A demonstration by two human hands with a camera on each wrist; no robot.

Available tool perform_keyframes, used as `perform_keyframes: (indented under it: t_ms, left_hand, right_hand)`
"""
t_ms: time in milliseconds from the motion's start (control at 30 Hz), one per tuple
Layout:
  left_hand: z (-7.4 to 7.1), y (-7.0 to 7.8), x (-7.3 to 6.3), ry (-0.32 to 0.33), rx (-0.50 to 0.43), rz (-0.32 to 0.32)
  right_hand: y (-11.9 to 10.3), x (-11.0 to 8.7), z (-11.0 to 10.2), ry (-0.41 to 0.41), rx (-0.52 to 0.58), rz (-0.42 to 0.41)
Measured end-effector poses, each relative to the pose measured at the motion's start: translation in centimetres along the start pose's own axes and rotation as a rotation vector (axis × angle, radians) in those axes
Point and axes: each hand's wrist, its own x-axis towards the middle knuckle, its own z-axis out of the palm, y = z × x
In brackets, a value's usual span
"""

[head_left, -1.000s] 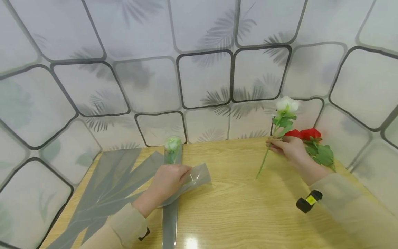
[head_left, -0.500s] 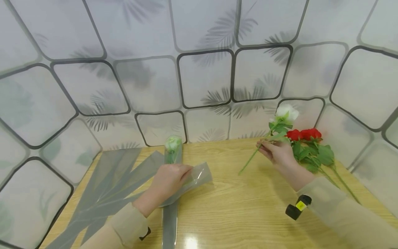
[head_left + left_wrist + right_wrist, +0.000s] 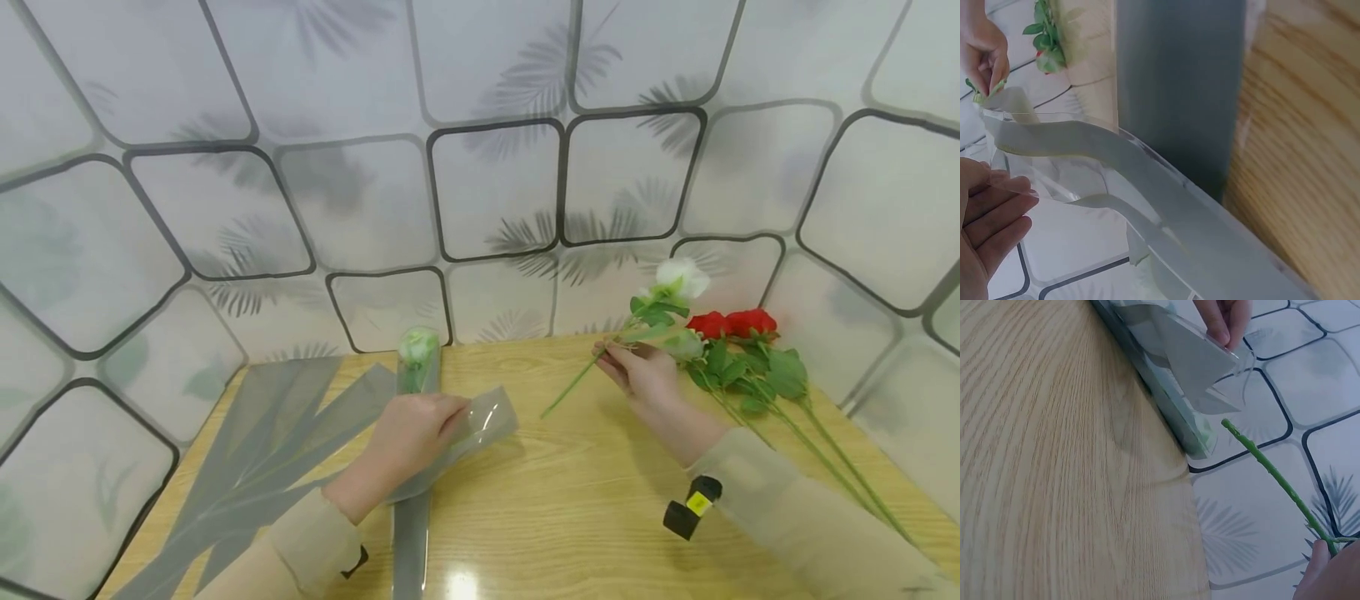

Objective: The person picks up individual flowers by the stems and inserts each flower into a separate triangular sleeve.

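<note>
My left hand (image 3: 412,429) pinches the mouth edge of a clear and grey plastic flower sleeve (image 3: 491,417). In the left wrist view, thumb and forefinger hold the film of this sleeve (image 3: 1094,140), and its mouth gapes toward the other hand. On the right, my right hand (image 3: 648,375) pinches the green stem (image 3: 567,392) of a white artificial rose (image 3: 681,279). The bloom leans up and right, while the bare stem end points left toward the sleeve, apart from it. The right wrist view has that stem (image 3: 1279,478) close up.
Beneath the left hand lies a wrapped white rose (image 3: 417,350) in another grey sleeve (image 3: 410,542). Several flat grey sleeves (image 3: 277,417) fan out at the left. Red roses (image 3: 731,323) and a pale one (image 3: 684,343) lie by the right hand. A patterned curtain (image 3: 495,192) backs the wooden table (image 3: 540,517).
My right hand has moved left and slightly down with the white rose, tilting it so the stem end points more toward the sleeve. My left hand has barely moved.
</note>
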Motion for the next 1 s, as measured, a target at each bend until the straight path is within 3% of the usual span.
perform_keyframes:
  t_ms: [300,667,1000]
  left_hand:
    - [-0.1,0.6,0.6,0.008,-0.019,0.017]
    - [-0.1,1.1,1.1,0.033,-0.03,0.036]
    - [-0.3,1.1,1.1,0.052,-0.012,0.027]
  right_hand:
    - [0.7,-0.3,1.5,0.01,-0.011,-0.032]
    - [1.4,-0.8,2.9,0.025,0.053,-0.05]
    - [3.6,-1.4,3.9,0.008,-0.132,-0.12]
